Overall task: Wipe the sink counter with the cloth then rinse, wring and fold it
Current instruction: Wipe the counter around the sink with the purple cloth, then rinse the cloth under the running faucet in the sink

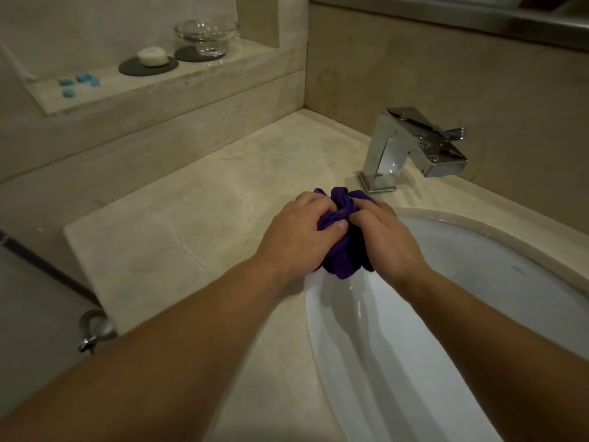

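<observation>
Marble-look bathroom surface (191,218) with inset white sink (478,247); one item in hand.
Head view: purple cloth (342,202), bunched, held over the sink's left rim between left hand (296,232) and right hand (390,239); fingers (314,202) of both clenched round it. Faucet (411,145) stands behind, no water seen running. Stage, judged: wringing, with wiping and rinsing likely done; folding outstanding. Wall shelf (223,63) holds soap (152,55) and glass jar (205,36).
</observation>
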`<action>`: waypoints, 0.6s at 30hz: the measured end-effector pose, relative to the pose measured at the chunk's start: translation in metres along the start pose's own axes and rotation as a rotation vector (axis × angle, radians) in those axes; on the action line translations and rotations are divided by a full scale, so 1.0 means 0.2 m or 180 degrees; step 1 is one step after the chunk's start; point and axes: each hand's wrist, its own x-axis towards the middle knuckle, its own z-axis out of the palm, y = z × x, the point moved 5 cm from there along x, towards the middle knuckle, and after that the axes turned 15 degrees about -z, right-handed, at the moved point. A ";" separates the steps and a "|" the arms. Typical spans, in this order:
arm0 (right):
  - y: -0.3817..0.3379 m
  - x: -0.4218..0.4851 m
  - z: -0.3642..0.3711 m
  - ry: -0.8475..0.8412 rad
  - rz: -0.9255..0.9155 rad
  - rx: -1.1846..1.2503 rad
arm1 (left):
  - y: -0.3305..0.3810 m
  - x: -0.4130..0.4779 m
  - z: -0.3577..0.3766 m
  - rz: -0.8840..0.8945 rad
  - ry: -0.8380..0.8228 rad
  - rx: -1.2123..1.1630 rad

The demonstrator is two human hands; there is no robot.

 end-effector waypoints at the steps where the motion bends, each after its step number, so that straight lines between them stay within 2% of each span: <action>1: -0.01 -0.05 -0.01 0.0134 0.0196 0.0473 | 0.01 -0.03 0.02 -0.0057 -0.0003 -0.0160; 3: 0.00 -0.18 -0.01 0.0326 0.0683 0.1435 | 0.05 -0.11 0.06 -0.0185 0.0146 -0.0602; 5: 0.02 -0.31 -0.01 0.0520 0.1091 0.2067 | 0.13 -0.18 0.13 -0.0297 0.0322 -0.1027; 8: 0.06 -0.39 -0.09 0.0909 0.1192 0.2464 | 0.27 -0.24 0.26 -0.0233 0.0374 -0.1298; 10: 0.09 -0.36 -0.18 0.0657 0.1083 0.1789 | 0.30 -0.21 0.31 -0.0053 0.0612 -0.0778; 12: 0.16 -0.33 -0.26 -0.0088 0.1072 0.0453 | 0.26 -0.16 0.36 -0.0236 0.0770 0.0104; 14: 0.22 -0.30 -0.37 -0.0379 0.1099 -0.0635 | 0.20 -0.14 0.39 -0.0373 0.0858 0.0772; 16: 0.22 -0.25 -0.48 0.0009 0.0918 -0.0657 | 0.16 -0.17 0.45 -0.0082 0.0859 0.1110; 18: 0.19 -0.17 -0.57 0.0408 0.0585 -0.0444 | 0.13 -0.19 0.54 0.0220 0.0424 0.1374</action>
